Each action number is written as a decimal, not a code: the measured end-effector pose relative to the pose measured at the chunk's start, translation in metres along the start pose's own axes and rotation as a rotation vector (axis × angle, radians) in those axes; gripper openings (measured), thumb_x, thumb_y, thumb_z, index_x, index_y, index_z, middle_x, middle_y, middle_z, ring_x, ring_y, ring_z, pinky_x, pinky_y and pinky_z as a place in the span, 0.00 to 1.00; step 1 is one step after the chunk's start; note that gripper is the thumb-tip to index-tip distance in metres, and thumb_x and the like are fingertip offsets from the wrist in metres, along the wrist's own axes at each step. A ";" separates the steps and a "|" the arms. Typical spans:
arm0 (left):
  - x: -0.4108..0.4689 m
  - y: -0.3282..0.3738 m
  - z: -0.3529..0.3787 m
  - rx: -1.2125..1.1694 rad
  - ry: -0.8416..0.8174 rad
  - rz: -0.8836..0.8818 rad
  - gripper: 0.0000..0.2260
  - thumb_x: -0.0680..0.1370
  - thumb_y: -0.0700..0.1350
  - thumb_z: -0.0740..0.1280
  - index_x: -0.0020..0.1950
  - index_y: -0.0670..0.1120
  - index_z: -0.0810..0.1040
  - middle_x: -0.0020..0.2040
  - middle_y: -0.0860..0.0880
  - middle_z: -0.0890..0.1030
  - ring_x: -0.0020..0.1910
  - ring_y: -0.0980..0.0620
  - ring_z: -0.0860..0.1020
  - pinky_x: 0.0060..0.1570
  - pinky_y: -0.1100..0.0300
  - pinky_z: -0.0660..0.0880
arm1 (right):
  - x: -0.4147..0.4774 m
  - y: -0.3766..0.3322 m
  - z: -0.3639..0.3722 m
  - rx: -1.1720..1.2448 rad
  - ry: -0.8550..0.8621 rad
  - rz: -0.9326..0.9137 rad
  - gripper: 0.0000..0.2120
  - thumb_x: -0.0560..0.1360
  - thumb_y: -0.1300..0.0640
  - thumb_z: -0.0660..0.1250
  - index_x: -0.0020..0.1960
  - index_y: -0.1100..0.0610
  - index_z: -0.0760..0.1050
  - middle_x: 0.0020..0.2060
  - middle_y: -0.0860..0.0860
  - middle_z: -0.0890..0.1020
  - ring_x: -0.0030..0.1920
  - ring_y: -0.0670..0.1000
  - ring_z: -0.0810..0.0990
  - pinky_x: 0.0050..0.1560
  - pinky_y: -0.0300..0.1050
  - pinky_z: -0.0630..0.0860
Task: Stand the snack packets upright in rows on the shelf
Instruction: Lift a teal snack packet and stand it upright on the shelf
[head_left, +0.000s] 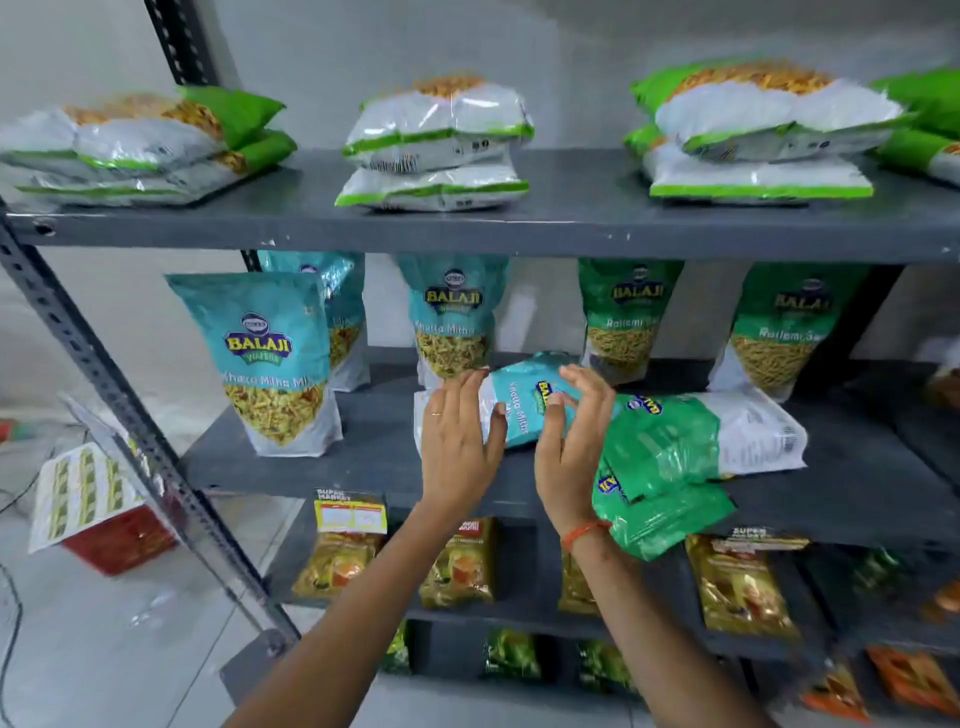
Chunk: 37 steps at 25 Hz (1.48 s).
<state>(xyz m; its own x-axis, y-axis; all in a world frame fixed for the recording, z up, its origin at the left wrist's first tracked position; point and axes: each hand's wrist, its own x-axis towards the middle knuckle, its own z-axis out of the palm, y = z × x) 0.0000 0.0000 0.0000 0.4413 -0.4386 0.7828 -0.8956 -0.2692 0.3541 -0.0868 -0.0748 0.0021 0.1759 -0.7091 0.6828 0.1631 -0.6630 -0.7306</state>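
Note:
A teal snack packet (522, 402) lies on its side on the middle grey shelf (363, 457). My left hand (460, 436) rests on its white bottom end, and my right hand (571, 436) curls over its middle, fingers apart. To the right, green packets (670, 457) lie flat in a pile, one hanging over the shelf edge. Upright on the same shelf stand a teal packet (275, 358) at front left, another teal packet (343, 317) behind it, a third teal packet (454, 317) at the back, and two green packets (626, 317) (784, 327).
The top shelf (571, 223) bears flat stacks of green-and-white packets (436, 150). Lower shelves hold small gold packets (460, 564) standing in rows. A slotted metal upright (130, 426) runs down the left. A red box (111, 535) lies on the floor at left.

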 end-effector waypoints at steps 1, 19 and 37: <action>-0.004 -0.016 0.016 0.054 -0.115 -0.035 0.21 0.78 0.49 0.60 0.67 0.40 0.67 0.65 0.39 0.75 0.66 0.44 0.69 0.67 0.54 0.61 | -0.006 0.019 0.009 -0.032 -0.022 0.170 0.12 0.78 0.66 0.58 0.60 0.67 0.70 0.57 0.63 0.73 0.59 0.57 0.73 0.62 0.54 0.72; -0.023 -0.091 0.071 0.320 -0.238 0.147 0.24 0.72 0.38 0.67 0.68 0.46 0.71 0.66 0.48 0.76 0.66 0.44 0.73 0.63 0.38 0.69 | -0.017 0.124 0.079 0.886 -0.087 1.360 0.11 0.81 0.59 0.53 0.55 0.58 0.74 0.49 0.55 0.79 0.48 0.52 0.78 0.54 0.47 0.73; -0.042 -0.077 -0.022 -1.152 -0.342 -0.837 0.12 0.80 0.49 0.58 0.53 0.49 0.80 0.48 0.51 0.86 0.48 0.52 0.83 0.43 0.60 0.80 | -0.010 0.052 -0.027 0.540 -0.623 0.843 0.16 0.60 0.59 0.75 0.48 0.52 0.79 0.43 0.47 0.87 0.45 0.47 0.85 0.41 0.42 0.83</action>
<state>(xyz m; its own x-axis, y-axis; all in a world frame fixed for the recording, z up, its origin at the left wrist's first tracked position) 0.0492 0.0582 -0.0486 0.6882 -0.7239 0.0487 0.1474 0.2052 0.9675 -0.1065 -0.1085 -0.0424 0.8438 -0.5361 -0.0253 0.1318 0.2526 -0.9586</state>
